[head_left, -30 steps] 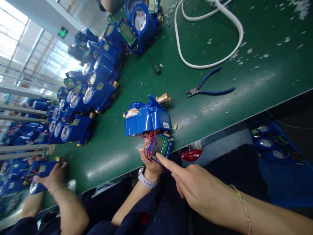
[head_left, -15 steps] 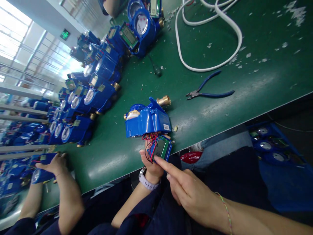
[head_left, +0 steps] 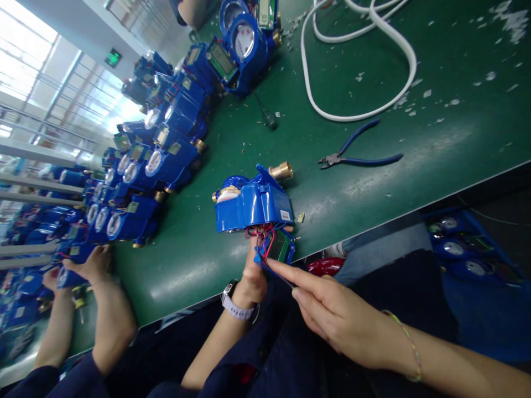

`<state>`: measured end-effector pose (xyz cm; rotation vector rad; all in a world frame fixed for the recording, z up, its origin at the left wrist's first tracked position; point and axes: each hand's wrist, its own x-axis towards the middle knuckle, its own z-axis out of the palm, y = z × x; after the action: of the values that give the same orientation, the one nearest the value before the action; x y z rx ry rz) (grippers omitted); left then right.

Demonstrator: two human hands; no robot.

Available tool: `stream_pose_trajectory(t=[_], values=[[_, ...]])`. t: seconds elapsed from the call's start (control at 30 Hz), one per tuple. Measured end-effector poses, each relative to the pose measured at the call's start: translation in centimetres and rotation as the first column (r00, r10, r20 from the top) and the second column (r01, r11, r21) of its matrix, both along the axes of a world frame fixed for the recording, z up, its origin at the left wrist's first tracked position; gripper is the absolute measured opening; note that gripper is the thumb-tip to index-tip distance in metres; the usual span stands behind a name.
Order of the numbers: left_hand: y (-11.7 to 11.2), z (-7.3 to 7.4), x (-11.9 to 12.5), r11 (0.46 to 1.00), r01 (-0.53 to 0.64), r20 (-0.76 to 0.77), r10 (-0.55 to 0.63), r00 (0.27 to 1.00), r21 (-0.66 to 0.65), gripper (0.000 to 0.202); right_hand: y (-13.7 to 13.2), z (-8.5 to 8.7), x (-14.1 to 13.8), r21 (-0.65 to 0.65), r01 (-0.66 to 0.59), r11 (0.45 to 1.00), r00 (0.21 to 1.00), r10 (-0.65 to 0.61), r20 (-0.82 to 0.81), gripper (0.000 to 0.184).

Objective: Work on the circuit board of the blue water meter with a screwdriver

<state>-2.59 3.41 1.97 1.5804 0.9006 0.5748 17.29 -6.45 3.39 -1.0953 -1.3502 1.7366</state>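
An opened blue plastic water meter housing (head_left: pixel 253 205) with a brass pipe fitting (head_left: pixel 281 171) lies on the green bench near its edge. My left hand (head_left: pixel 252 276) holds a small circuit board with a display in a blue frame (head_left: pixel 279 247), joined to the housing by red and black wires (head_left: pixel 261 235). My right hand (head_left: pixel 327 309) is nearest that board, its index finger stretched out to the board's lower edge. A thin dark line runs under that finger, too blurred to name. The board's underside is hidden.
Blue-handled pliers (head_left: pixel 357 157), a small screwdriver (head_left: pixel 266 113), a white cable (head_left: pixel 373 83) and scattered scraps lie on the green bench (head_left: pixel 199 276). Rows of blue meters (head_left: pixel 153 163) stand further along it. A co-worker's hand (head_left: pixel 93 265) holds a meter at the left. A blue crate of meters (head_left: pixel 456 249) sits below right.
My left hand has turned, tipping the board and shifting it slightly right. My right index finger has dropped to the board's lower edge. The co-worker's hands have shifted on their meter.
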Motion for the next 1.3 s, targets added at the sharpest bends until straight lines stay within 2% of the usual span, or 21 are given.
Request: stream_pose_trajectory(t=[0.03,0.07,0.17,0.27,0.43,0.57,0.67,0.8,0.93,1.07,1.2,1.3], values=[[-0.8,-1.1,0.8,1.000,0.012,0.009,-0.013,1.000,0.026,0.102,0.2,0.2,0.4,0.009,-0.015,1.000,1.000,0.015,0.026,0.051],[-1.3,-1.9,1.3,0.999,0.037,-0.015,-0.037,0.999,0.034,0.097,0.4,0.4,0.6,0.021,-0.030,0.999,0.998,0.029,0.055,0.051],[-1.9,-2.8,1.5,0.996,0.066,-0.031,-0.065,0.997,0.060,0.084,0.8,0.7,1.2,0.084,-0.083,0.993,0.983,0.067,0.172,0.052],[-1.7,-2.4,1.1,0.998,0.054,0.041,-0.055,0.998,0.020,0.079,1.1,0.9,1.6,0.166,-0.156,0.974,0.934,0.091,0.347,0.053],[-1.0,-1.4,1.2,0.992,0.102,0.172,-0.089,0.981,-0.069,0.092,1.4,1.3,2.3,0.248,-0.349,0.904,0.820,0.167,0.547,0.059],[0.2,-0.5,0.9,0.972,0.219,0.079,-0.212,0.974,-0.089,0.093,1.7,1.8,2.7,0.288,-0.453,0.844,0.722,0.157,0.674,0.069],[1.3,0.0,0.2,0.928,0.362,0.013,-0.362,0.932,-0.091,0.092,1.9,1.9,2.8,0.329,-0.485,0.810,0.690,0.123,0.713,0.075],[2.6,0.3,-0.3,0.859,0.511,-0.028,-0.512,0.859,-0.021,0.101,1.8,1.8,2.8,0.337,-0.455,0.824,0.722,0.120,0.681,0.069],[3.2,0.5,0.1,0.848,0.529,-0.026,-0.530,0.848,-0.034,0.103,1.7,1.6,2.9,0.312,-0.360,0.879,0.814,0.132,0.566,0.059],[3.5,0.8,0.6,0.823,0.561,-0.045,-0.566,0.823,-0.087,0.092,1.6,1.7,2.9,0.288,-0.335,0.897,0.837,0.143,0.529,0.055],[3.1,0.4,0.6,0.850,0.525,-0.001,-0.525,0.851,-0.036,0.095,1.3,1.9,2.8,0.286,-0.358,0.889,0.797,0.132,0.589,0.063],[2.5,-0.3,0.4,0.886,0.463,0.001,-0.463,0.886,-0.024,0.097,0.8,2.0,2.0,0.229,-0.371,0.900,0.770,0.159,0.618,0.069]])
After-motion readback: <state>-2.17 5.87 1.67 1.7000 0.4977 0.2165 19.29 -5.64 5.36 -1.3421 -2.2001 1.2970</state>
